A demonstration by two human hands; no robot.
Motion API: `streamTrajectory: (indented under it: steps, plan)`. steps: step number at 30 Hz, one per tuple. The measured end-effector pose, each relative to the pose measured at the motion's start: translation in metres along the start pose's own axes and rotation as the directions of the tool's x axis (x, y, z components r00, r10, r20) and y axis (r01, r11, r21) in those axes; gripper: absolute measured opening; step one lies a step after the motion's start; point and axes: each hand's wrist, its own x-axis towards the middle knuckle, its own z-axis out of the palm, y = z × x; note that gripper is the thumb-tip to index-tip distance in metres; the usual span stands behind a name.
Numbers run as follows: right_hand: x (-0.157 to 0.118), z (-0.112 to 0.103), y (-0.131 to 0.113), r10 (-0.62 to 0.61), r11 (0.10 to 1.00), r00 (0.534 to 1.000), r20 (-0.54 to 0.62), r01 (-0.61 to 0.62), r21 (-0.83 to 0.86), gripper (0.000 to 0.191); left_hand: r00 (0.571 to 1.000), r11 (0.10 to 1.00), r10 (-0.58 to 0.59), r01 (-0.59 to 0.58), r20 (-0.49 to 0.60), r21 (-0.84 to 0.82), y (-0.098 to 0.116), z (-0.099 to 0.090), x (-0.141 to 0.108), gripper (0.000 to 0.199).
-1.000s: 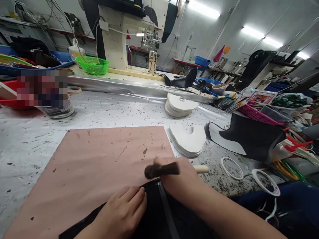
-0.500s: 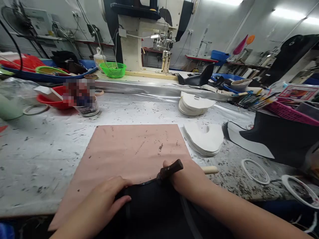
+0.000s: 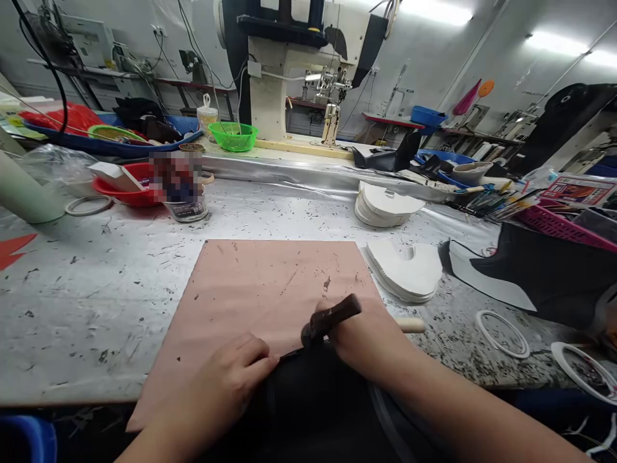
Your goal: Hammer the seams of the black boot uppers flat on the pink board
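My right hand [image 3: 361, 334] is closed round the pale wooden handle of a hammer [image 3: 332, 318], whose dark metal head is over the edge of a black leather piece [image 3: 318, 399]. The handle's end sticks out past my hand to the right. My left hand [image 3: 231, 370] pinches the leather's far edge, thumb and fingers together, just left of the hammer head. That edge lies on a pinkish-brown board [image 3: 260, 283], and the rest of the leather hangs toward me over the table's front edge.
Stacks of white cut pieces [image 3: 405, 270] lie right of the board. Farther right are a black boot-shaped piece [image 3: 554, 276] and white tape rolls [image 3: 502, 334]. At the back stand a sewing machine [image 3: 267, 96], a green basket [image 3: 234, 138] and a red bowl [image 3: 130, 193].
My left hand has moved right along the leather edge, closer to the hammer, and its fingers have closed on it. The hammer head is tilted slightly differently. The whole view has shifted a little.
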Motion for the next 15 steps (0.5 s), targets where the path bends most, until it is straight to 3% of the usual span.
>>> streamTrajectory:
  steps: [5,8,13,15]
  plan:
    - [0.005,0.0,-0.013,-0.011,1.0,0.996,0.086,0.009,0.021,0.019,0.997,0.99,0.077,-0.074,-0.02,0.119,0.008,-0.001,0.001,0.028]
    - [0.007,0.002,-0.016,-0.023,0.999,0.998,0.052,0.021,0.031,0.021,0.998,0.992,0.065,-0.064,-0.006,0.106,0.007,0.0,0.0,0.027]
    - [0.007,0.01,-0.02,-0.035,0.999,0.996,0.083,0.034,0.005,0.017,0.992,0.983,-0.117,0.121,0.042,-0.138,-0.003,-0.004,-0.007,0.023]
    - [0.007,0.011,-0.021,-0.025,0.999,0.995,0.092,0.027,-0.02,0.017,0.989,0.962,-0.139,0.147,0.054,-0.23,-0.007,-0.006,-0.011,0.023]
